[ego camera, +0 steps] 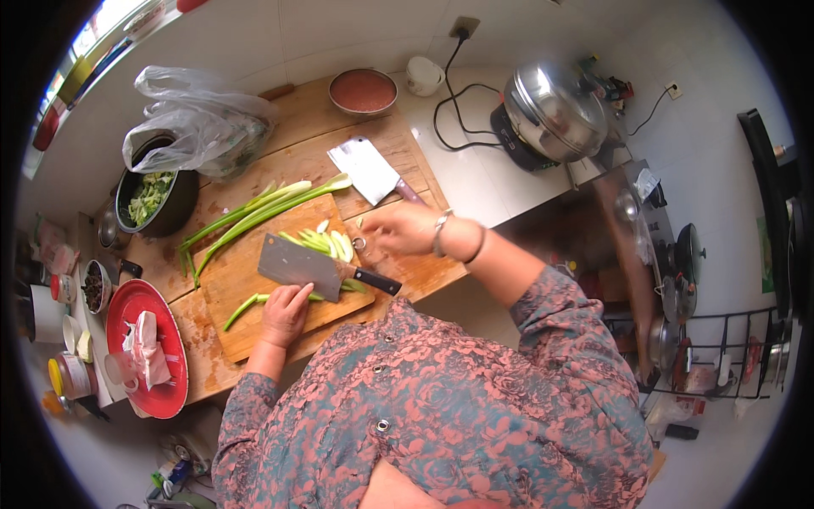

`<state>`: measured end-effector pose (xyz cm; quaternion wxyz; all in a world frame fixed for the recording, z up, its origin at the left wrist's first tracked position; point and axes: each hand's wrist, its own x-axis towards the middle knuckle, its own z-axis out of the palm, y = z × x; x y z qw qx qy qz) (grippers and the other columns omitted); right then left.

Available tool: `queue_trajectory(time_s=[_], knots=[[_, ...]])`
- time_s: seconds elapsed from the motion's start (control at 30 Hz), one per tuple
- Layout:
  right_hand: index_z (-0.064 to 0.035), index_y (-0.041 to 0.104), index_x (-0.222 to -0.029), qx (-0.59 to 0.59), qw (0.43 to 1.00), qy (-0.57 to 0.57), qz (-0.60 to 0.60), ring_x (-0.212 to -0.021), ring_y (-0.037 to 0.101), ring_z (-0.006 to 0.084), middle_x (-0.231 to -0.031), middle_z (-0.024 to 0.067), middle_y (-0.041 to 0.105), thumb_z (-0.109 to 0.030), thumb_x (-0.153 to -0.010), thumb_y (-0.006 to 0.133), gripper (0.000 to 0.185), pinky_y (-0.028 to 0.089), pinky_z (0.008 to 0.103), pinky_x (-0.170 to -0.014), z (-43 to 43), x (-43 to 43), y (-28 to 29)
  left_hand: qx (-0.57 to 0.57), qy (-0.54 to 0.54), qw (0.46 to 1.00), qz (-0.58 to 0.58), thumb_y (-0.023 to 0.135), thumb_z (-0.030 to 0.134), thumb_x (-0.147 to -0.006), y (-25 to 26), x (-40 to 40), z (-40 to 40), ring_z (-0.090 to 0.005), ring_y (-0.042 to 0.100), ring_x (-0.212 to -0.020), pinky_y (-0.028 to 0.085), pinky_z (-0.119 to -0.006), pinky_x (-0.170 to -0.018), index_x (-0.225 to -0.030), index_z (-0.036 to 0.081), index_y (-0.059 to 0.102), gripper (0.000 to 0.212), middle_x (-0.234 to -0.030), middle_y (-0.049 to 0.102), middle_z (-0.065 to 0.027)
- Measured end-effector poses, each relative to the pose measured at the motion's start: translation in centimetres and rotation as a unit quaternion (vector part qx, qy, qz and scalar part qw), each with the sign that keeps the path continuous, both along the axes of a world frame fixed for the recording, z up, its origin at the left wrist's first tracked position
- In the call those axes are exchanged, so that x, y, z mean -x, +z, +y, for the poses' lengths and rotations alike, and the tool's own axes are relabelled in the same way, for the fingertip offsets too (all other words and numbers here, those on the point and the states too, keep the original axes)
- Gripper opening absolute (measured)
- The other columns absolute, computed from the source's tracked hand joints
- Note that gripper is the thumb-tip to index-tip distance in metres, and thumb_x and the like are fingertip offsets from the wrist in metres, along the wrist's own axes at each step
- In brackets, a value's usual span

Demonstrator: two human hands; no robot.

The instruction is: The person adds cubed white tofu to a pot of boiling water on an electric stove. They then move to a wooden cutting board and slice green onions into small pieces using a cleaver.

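Observation:
A wooden cutting board (245,343) lies before me. My left hand (286,313) presses a celery stalk (240,312) onto it, fingertips by the blade of a cleaver (299,264). The cleaver rests flat across the stalk, and nobody grips its black handle. Beyond the blade sits a pile of cut celery (327,242). My right hand (404,230), blurred, hovers right of that pile near a small pale piece (360,223); its grip is unclear. Long celery stalks (261,213) lie across the board's far edge. A second cleaver (369,170) lies on the table behind.
At left stand a dark pot (184,200) of chopped greens, a plastic bag (203,127) and a red tray (175,375) bearing a wrapped package. A reddish bowl (363,91) is at the back. On the right counter, a steel pot (556,111) sits on a corded cooker.

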<state>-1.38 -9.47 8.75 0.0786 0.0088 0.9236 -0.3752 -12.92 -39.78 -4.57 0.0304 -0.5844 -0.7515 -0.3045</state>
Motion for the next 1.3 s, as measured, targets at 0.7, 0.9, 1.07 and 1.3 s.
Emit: queue_trajectory(time_s=[0.7, 0.9, 1.07, 1.3], knots=[[-0.0210, 0.039, -0.139, -0.473, 0.779, -0.387, -0.137, -0.119, 0.048, 0.0406, -0.136, 0.0217, 0.043, -0.027, -0.091, 0.052, 0.050, 0.038, 0.0448, -0.103, 60.3, -15.1, 9.1, 0.118, 0.021, 0.993, 0.016, 0.060, 0.001, -0.071, -0.5, -0.1, 1.4, -0.0321, 0.054, -0.089, 0.044, -0.044, -0.080, -0.120, 0.008, 0.053, 0.050, -0.101, 0.056, -0.0109], [-0.0184, 0.043, -0.132, -0.494, 0.730, -0.434, -0.187, -0.120, 0.046, 0.0438, -0.135, 0.0241, 0.043, -0.039, -0.093, 0.048, 0.044, 0.039, 0.0493, -0.101, 58.7, -13.3, 9.1, 0.131, 0.027, 0.991, 0.012, 0.060, 0.002, -0.072, -0.4, -0.2, 1.3, -0.0323, 0.054, -0.090, 0.044, -0.044, -0.081, -0.121, 0.008, 0.052, 0.049, -0.101, 0.056, -0.0110], [-0.0159, 0.042, -0.133, -0.495, 0.695, -0.472, -0.221, -0.123, 0.043, 0.0449, -0.137, 0.0268, 0.040, -0.040, -0.093, 0.046, 0.047, 0.037, 0.0525, -0.102, 57.4, -12.6, 9.6, 0.126, 0.024, 0.992, 0.006, 0.061, 0.001, -0.073, -0.1, 0.0, 1.6, -0.0322, 0.054, -0.090, 0.044, -0.044, -0.081, -0.120, 0.008, 0.052, 0.048, -0.101, 0.056, -0.0108], [-0.0205, 0.031, -0.143, -0.481, 0.660, -0.531, -0.225, -0.129, 0.039, 0.0436, -0.142, 0.0275, 0.035, -0.040, -0.094, 0.041, 0.054, 0.034, 0.0527, -0.105, 56.9, -11.8, 9.0, 0.124, 0.029, 0.992, 0.004, 0.063, 0.002, -0.073, 0.8, 0.1, 1.9, -0.0313, 0.055, -0.091, 0.045, -0.043, -0.081, -0.118, 0.008, 0.053, 0.047, -0.101, 0.057, -0.0099]])
